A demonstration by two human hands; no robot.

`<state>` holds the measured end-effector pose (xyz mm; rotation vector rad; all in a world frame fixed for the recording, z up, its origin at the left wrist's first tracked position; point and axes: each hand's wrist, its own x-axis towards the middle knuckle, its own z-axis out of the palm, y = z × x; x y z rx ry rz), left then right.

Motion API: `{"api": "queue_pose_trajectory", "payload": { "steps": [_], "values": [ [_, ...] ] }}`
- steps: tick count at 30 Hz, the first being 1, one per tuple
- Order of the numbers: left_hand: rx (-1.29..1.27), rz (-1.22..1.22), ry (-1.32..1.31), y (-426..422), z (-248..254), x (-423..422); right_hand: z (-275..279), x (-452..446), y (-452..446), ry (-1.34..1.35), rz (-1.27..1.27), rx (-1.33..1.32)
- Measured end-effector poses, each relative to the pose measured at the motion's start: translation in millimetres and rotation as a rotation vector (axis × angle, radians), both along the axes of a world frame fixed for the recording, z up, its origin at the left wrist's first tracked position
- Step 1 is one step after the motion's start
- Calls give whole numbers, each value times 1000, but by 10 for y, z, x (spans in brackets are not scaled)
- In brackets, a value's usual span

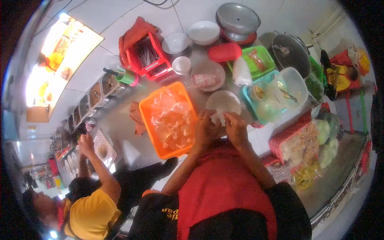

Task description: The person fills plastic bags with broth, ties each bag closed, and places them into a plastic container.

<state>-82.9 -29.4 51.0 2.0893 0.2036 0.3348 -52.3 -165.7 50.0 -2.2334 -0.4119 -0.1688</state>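
Observation:
Over the near rim of a white bowl (224, 102), my left hand (208, 127) and my right hand (237, 127) are close together with fingers bent inward. Something small and pale or clear is between the fingertips, too small to make out. Just left of my left hand lies an orange tray (149, 120) holding clear plastic bags with pale orange contents. A plate with a wrapped pink-and-white packet (206, 80) sits behind the bowl. To the right is a turquoise basket (249, 96) with clear containers.
A co-worker in a yellow shirt (94, 212) reaches toward metal trays at left. Behind stand a red cutlery box (160, 66), white bowls (204, 33) and a large pot (291, 54). A red crate (286, 138) is at right; another person (340, 78) is farther back.

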Motion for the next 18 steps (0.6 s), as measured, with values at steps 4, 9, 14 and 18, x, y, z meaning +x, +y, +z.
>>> {"api": "queue_pose_trajectory", "payload": {
  "steps": [4,9,14,18],
  "values": [
    [84,-9,-3,36,-147,17,7,-26,62,39,11,31],
    [63,-5,149,46,-259,-1,44,11,14,-60,-5,-44],
    [-62,11,91,-30,-143,-33,30,16,-2,0,9,26],
    [369,-89,-97,49,-302,17,-29,1,33,-79,-13,-16]
  ]
}}
